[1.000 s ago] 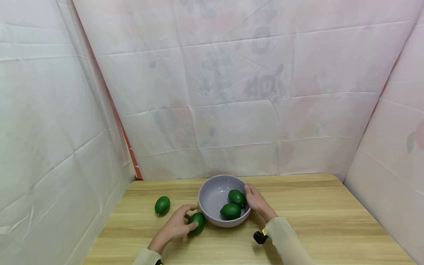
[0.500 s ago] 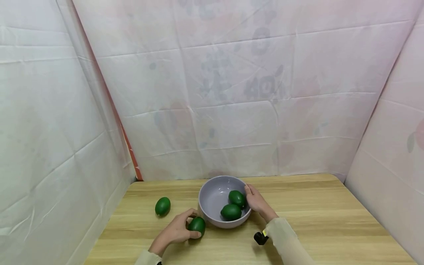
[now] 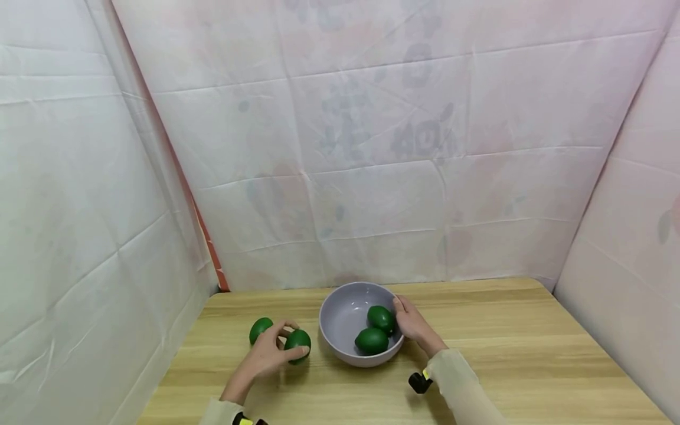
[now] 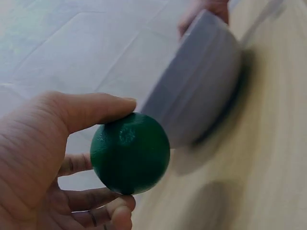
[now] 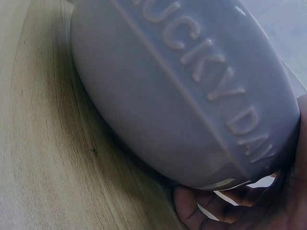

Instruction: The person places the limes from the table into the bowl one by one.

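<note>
The left hand (image 3: 267, 352) pinches a deep-green, smooth oval fruit (image 3: 298, 347) between thumb and fingers, lifted over the pale wood-grain worktop (image 3: 504, 342), left of and apart from a round, glossy grey-lilac bowl (image 3: 340, 323). The right hand (image 3: 410, 319) grips the bowl's right side, thumb at the rim. Two matching fruits (image 3: 371, 342) lie inside; another (image 3: 260, 330) rests beyond the left hand, partly hidden. Loading seems the step in hand; the next move likely calls for clearing the rim before release.
</note>
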{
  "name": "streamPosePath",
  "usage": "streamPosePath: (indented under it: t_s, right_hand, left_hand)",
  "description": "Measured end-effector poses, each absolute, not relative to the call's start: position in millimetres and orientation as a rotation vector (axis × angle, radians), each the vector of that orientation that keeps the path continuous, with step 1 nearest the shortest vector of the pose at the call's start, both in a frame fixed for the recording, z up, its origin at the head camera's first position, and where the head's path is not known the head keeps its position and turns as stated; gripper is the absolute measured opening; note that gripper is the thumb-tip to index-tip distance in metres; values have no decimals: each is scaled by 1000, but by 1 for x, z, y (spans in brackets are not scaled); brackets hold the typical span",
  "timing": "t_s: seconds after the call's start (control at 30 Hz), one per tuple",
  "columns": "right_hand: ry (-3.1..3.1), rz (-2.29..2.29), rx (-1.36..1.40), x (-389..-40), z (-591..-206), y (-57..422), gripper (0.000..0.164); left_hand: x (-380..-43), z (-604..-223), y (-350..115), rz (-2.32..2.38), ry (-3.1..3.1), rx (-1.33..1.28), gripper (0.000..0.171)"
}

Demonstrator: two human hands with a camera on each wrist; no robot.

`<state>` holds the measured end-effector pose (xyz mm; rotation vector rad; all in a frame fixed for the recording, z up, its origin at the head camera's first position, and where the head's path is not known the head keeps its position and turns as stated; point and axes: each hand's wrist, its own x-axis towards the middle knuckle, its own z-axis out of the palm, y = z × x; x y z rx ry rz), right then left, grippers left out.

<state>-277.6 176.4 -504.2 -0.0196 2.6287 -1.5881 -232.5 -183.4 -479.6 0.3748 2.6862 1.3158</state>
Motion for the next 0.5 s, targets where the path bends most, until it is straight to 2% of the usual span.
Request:
streamPosePath:
  t_s: [0.27, 0.5]
  right_hand:
    - [2631, -1585, -26, -276, -504, 176, 55]
    - [2643, -1573, -36, -277, -502, 175, 54]
  left_hand:
    - [-241, -461, -174, 1452, 2751, 256, 53]
    - [-247, -456, -152, 1475, 2819, 343, 51]
